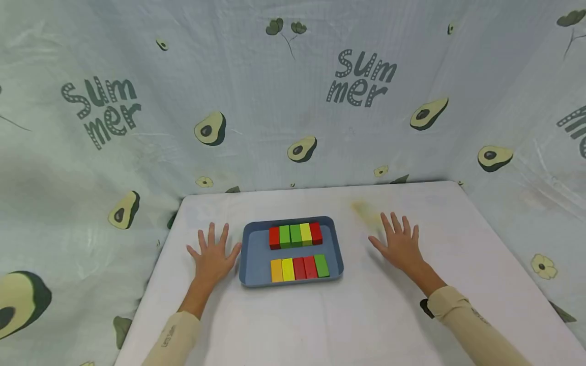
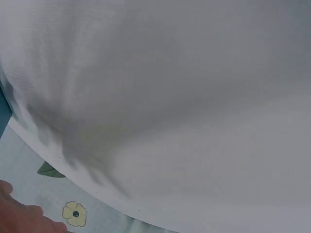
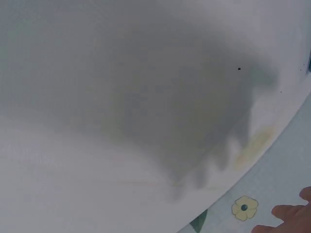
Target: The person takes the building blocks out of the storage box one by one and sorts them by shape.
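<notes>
A blue-grey tray [image 1: 256, 254] lies on the white table, holding two rows of coloured blocks. The far row runs red block [image 1: 274, 238], two green, yellow, red; the near row runs orange block [image 1: 276, 270], yellow, two red, green. Left of the tray is my left hand [image 1: 212, 260], palm down with fingers spread and thumb close by the tray's left rim. My right hand [image 1: 400, 246] is well to the right of the tray, fingers also spread, holding nothing. Each wrist view catches only fingers at a lower corner, left fingers [image 2: 24, 218] and right fingers [image 3: 291, 216], above hand shadows.
The table [image 1: 293, 325] has a white cover with a yellowish stain [image 1: 363, 211] near its far side. Behind and beside it hangs a pale curtain [image 1: 256, 66] printed with avocados, flowers and the word "summer". A dark band [image 1: 427, 308] circles the right wrist.
</notes>
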